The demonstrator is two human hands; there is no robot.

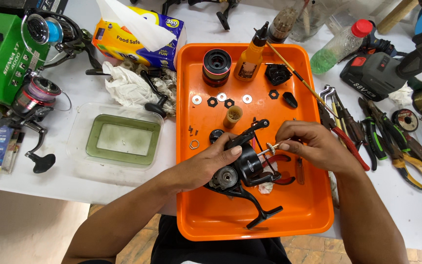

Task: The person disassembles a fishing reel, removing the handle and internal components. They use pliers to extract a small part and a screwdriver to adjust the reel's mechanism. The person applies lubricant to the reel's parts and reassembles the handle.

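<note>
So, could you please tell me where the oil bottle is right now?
In the head view, the oil bottle stands at the far end of the orange tray, between the black spool on its left and a black cap on its right.

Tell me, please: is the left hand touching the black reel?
Touching. The head view shows the left hand wrapped around the black reel, its thumb lying on the reel's body, above the orange tray.

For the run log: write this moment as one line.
left hand: holds black fishing reel body | right hand: pinches washer on reel shaft | over orange tray
</note>
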